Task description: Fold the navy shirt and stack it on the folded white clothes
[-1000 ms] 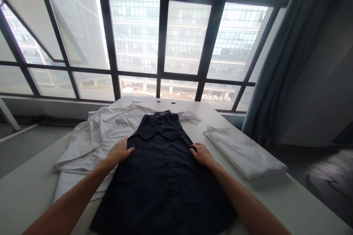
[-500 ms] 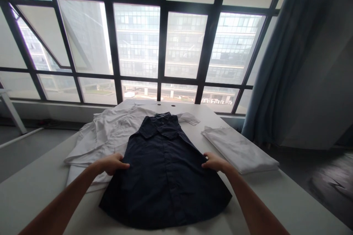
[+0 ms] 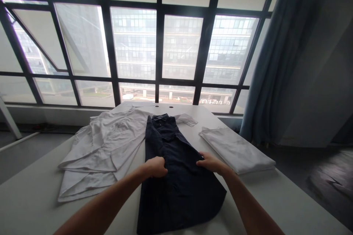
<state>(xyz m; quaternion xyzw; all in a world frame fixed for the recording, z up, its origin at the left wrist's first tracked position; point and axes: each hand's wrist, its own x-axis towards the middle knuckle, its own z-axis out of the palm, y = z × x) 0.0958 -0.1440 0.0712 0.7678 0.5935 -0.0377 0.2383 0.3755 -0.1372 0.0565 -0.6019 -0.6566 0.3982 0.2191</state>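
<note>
A dark navy shirt lies on the white table with its collar toward the window and its hem toward me. Its left side is turned inward over the front, so that edge now runs almost straight. My left hand is closed on the folded-in side, near the middle of the shirt. At the right edge of the shirt my right hand pinches the cloth between thumb and fingers.
Several white shirts lie loosely spread on the left of the table. A folded white garment rests on the right. Beyond are a window wall with black frames and a blue-grey curtain.
My left hand has moved right, carrying the shirt's left side inward over its front. My right hand has kept its grip at the right edge.
</note>
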